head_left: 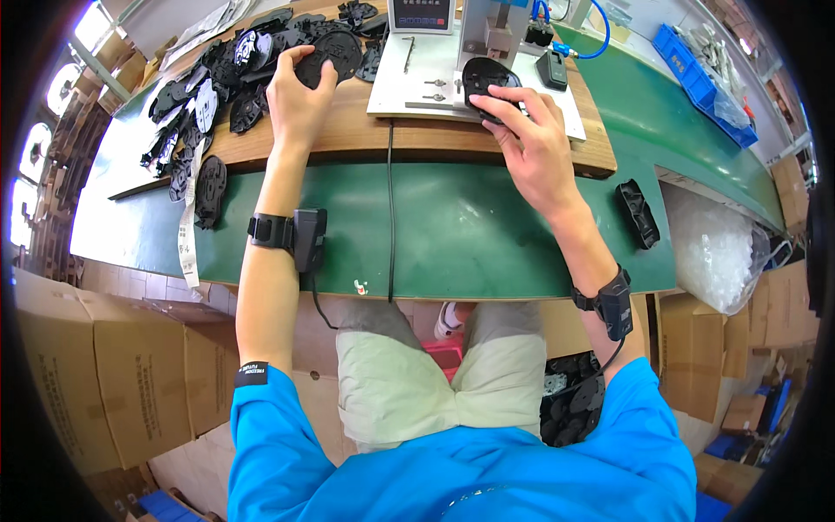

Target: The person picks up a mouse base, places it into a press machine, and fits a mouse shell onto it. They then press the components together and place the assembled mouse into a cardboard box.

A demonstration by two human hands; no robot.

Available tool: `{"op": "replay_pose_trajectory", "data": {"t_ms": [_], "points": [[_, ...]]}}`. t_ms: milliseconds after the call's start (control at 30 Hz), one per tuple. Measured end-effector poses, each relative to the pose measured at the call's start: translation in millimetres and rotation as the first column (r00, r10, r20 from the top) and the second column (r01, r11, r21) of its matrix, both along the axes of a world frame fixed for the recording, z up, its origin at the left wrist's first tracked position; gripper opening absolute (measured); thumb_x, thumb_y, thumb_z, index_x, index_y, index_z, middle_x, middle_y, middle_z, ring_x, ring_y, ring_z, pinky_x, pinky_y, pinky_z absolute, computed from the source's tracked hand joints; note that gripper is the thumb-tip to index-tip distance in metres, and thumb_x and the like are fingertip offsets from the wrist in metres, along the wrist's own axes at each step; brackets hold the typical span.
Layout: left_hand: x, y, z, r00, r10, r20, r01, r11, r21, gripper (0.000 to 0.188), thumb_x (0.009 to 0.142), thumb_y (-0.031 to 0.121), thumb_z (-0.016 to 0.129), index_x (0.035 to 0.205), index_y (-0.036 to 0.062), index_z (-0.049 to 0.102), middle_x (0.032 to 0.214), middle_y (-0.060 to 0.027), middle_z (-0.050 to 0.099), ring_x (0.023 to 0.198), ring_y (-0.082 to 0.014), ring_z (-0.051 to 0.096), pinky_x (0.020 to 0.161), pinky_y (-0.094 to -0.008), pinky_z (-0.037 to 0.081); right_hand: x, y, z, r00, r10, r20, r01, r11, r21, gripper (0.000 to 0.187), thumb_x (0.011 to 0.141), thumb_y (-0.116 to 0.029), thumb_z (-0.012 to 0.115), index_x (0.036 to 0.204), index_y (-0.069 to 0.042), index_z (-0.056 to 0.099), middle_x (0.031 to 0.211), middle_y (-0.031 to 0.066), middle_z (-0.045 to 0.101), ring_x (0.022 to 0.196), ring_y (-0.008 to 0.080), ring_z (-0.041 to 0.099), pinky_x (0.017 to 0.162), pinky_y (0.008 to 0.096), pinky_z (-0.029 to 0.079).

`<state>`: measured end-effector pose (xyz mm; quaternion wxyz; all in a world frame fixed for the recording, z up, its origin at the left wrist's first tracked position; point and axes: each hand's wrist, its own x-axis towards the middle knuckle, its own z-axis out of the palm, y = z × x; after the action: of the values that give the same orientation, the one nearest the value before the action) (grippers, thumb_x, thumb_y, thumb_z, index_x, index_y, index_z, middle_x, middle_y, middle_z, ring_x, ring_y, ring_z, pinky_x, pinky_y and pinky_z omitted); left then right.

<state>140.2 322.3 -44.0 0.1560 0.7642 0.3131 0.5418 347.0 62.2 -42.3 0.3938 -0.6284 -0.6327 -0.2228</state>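
Note:
My left hand is raised over the front of a wooden board, its thumb and fingers closed on a rounded black plastic part. Behind and beside it spreads a heap of similar black parts. My right hand grips the near edge of a black plastic shell, thumb below and fingers on top. That shell is at the white base plate of a bench press, under its metal head. Whether the shell rests on the fixture is hidden by my fingers.
A hex key and small metal fittings lie on the base plate. On the green table, a cable runs to the front edge; a black tray-like part sits at right. Beyond are a blue bin and cardboard boxes.

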Motion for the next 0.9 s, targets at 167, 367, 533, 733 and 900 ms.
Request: {"op": "replay_pose_trajectory", "data": {"t_ms": [167, 367, 533, 733, 900], "points": [[-4.4, 7.6, -3.2, 0.990, -0.141, -0.025, 0.143, 0.981, 0.132, 0.040, 0.091, 0.003, 0.069, 0.131, 0.0018, 0.070, 0.148, -0.0114, 0.068, 0.116, -0.0224, 0.075, 0.101, -0.0327, 0.057, -1.9, 2.4, -0.7, 1.000, 0.010, -0.006, -0.010, 1.000, -0.005, 0.033, 0.091, -0.010, 0.077, 0.123, -0.019, 0.078, 0.124, 0.0030, 0.069, 0.112, 0.0291, 0.062, 0.100, 0.0443, 0.048], [-2.3, -14.9, 16.2, 0.972, -0.218, 0.089, 0.208, 0.972, 0.110, 0.027, 0.092, -0.005, 0.061, 0.115, 0.0019, 0.074, 0.134, -0.0070, 0.076, 0.117, -0.0163, 0.072, 0.105, -0.0301, 0.053, -0.3, -1.5, 0.3, 1.000, 0.000, 0.006, 0.000, 1.000, -0.012, 0.033, 0.092, -0.011, 0.077, 0.124, -0.020, 0.078, 0.124, 0.0041, 0.069, 0.114, 0.0292, 0.062, 0.101, 0.0443, 0.047], [-4.6, -15.7, 19.6, 0.965, -0.231, 0.126, 0.222, 0.971, 0.086, 0.012, 0.097, -0.003, 0.062, 0.102, 0.0003, 0.072, 0.124, -0.0099, 0.079, 0.108, -0.0123, 0.070, 0.102, -0.0285, 0.050, -1.1, -0.2, 1.3, 1.000, 0.003, 0.000, -0.003, 1.000, -0.019, 0.034, 0.091, -0.010, 0.078, 0.124, -0.019, 0.078, 0.125, 0.0045, 0.069, 0.114, 0.0298, 0.061, 0.101, 0.0442, 0.047], [-2.2, -16.5, 17.6, 0.850, -0.428, 0.306, 0.434, 0.899, 0.053, 0.013, 0.100, 0.003, 0.065, 0.111, 0.0002, 0.070, 0.132, -0.0120, 0.075, 0.114, -0.0136, 0.066, 0.100, -0.0285, 0.050, -3.0, -0.5, 4.3, 1.000, -0.015, -0.018, 0.014, 0.998, -0.065, 0.033, 0.092, -0.008, 0.076, 0.123, -0.017, 0.077, 0.123, 0.0047, 0.068, 0.112, 0.0299, 0.060, 0.102, 0.0440, 0.046], [2.3, -28.1, 20.7, 0.897, -0.411, 0.161, 0.419, 0.908, -0.020, 0.025, 0.099, 0.010, 0.073, 0.122, -0.0007, 0.070, 0.143, -0.0118, 0.067, 0.123, -0.0139, 0.062, 0.102, -0.0287, 0.051, -3.5, -0.7, 4.7, 0.999, -0.017, -0.030, 0.015, 0.997, -0.070, 0.032, 0.092, -0.007, 0.075, 0.123, -0.017, 0.077, 0.123, 0.0049, 0.068, 0.111, 0.0298, 0.060, 0.102, 0.0438, 0.046]]}}
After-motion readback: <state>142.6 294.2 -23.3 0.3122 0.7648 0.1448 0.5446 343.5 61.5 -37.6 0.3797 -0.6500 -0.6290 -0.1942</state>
